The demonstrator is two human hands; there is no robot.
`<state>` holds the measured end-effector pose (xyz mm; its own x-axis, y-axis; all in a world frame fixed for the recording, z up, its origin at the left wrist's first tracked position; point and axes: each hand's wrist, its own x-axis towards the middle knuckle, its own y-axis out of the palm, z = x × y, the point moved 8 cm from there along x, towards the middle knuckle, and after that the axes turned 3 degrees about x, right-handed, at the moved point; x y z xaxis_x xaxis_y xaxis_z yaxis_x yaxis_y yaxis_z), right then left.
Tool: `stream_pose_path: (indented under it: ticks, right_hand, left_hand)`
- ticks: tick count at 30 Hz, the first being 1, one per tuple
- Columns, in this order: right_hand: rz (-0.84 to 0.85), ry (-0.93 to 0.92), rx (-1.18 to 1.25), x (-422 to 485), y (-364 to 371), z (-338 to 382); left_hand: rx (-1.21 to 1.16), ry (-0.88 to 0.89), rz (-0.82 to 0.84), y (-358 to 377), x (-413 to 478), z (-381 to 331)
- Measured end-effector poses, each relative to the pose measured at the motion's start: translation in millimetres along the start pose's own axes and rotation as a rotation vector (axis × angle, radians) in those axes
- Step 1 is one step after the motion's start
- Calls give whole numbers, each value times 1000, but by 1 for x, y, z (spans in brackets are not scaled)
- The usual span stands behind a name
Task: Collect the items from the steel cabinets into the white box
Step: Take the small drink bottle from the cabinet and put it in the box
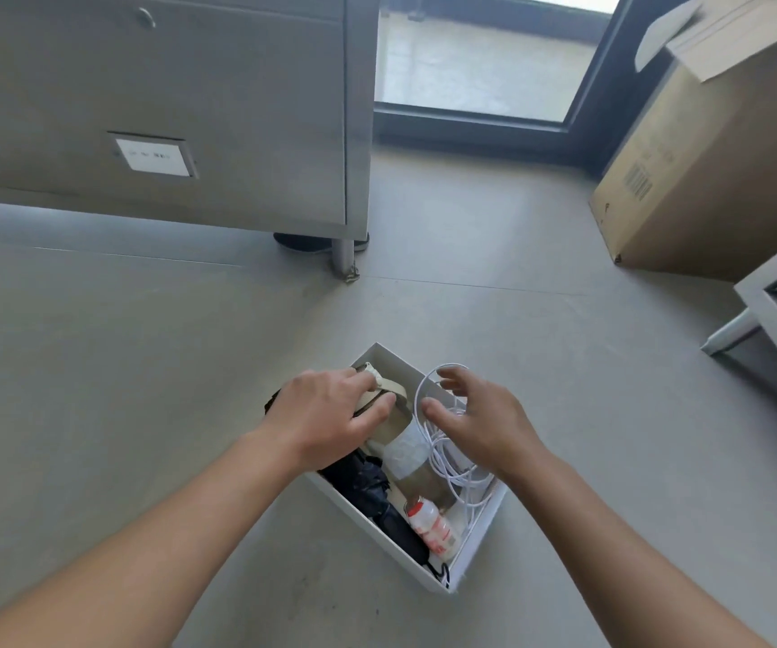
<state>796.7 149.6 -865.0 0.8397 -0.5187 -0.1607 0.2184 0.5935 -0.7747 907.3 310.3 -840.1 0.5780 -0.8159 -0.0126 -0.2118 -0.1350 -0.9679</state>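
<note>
The flask (pixel 405 453) is lying in the white box (pixel 368 519) on the floor, its capped end pointing to 11 o'clock. It is probably stiff, smooth and fairly heavy, so the cap is offering the surest hold. The left hand (pixel 326 413) is curling its fingers (pixel 354 374) round that cap, while the right hand (pixel 480 423) is hovering at the flask's 3 o'clock, fingers spread and holding nothing, over the limp, light cable (pixel 452 465).

The white box (pixel 377 530) is crowded with a flask (pixel 405 453) and cable (pixel 452 474). Bare floor (pixel 143 367) surrounds it; the steel cabinet (pixel 237 86) and cardboard box (pixel 704 156) stand well apart.
</note>
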Motion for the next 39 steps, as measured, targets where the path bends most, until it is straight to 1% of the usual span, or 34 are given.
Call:
stream_pose_path:
  ticks: [3, 5, 17, 20, 26, 30, 32, 36, 39]
  right_hand:
    - [-80, -66, -45, 2, -26, 18]
    - [-104, -98, -57, 2, -33, 25]
    - [-87, -132, -40, 2, -31, 32]
    - [-84, -132, -37, 3, -30, 30]
    - [-22, -65, -46, 1, -13, 10]
    - [7, -34, -39, -1, -2, 1]
    - [13, -38, -43, -3, 1, 2]
    - [2, -77, -19, -14, -17, 26]
    - [-1, -85, 8, -33, -59, 60]
  left_hand:
    - [3, 2, -11, -5, 6, -4]
    - [0, -1, -23, -6, 9, -4]
    - [-23, -63, -132, -28, 9, 11]
    - [-20, -61, -128, -29, 6, 10]
    - [-22, -61, -115, -30, 5, 6]
    - [27, -29, -29, -16, 2, -6]
    - [35, -26, -12, -15, 0, -8]
    - [20, -64, -34, -43, -14, -17]
    - [51, -59, -57, -102, -28, -35]
